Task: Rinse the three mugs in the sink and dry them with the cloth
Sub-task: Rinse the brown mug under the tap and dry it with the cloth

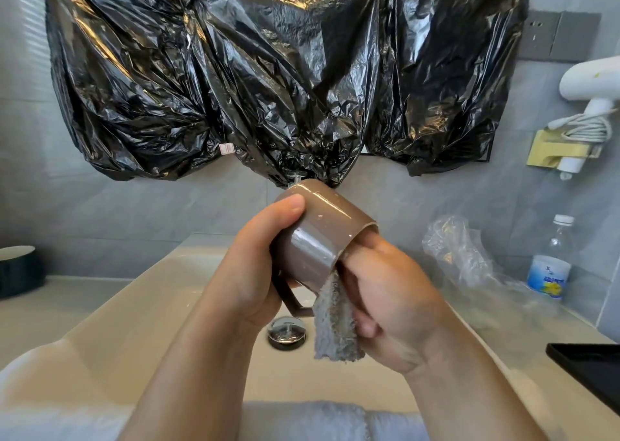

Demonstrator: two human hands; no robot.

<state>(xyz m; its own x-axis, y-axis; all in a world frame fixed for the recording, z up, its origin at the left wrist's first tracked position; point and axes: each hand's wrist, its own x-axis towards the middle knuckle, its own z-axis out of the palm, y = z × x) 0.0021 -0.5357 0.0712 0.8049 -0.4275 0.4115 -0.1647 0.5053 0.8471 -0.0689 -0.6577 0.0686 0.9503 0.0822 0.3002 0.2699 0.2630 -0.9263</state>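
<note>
Brown and glossy, the mug [322, 236] sits at the centre of the frame, held in the air above the sink [134, 323] and lying on its side with its mouth turned toward the right. We see the left hand [261, 272] wrapped round its body, thumb pressed on the upper side, and the square handle pointing down under that hand. The right hand [392, 306] has its upper fingers pushed into the mug's mouth, while its lower fingers curl over a grey cloth [335, 326]. One end of the cloth goes into the mug with those fingers; the other hangs free just below the rim. How far in the fingers reach we cannot tell.

Directly under the mug, lower in the frame, the chrome drain [287, 333] lies in the pale basin. Crumpled black plastic bags [268, 71] cover the wall across the top. At the left edge a dark vessel [20, 269] with a white inside stands on the counter. To the right we see a clear plastic bag [459, 252] just beside a water bottle [550, 262], a white hair dryer [590, 81] on the wall above them, and a black tray [590, 370] at the lower right edge.
</note>
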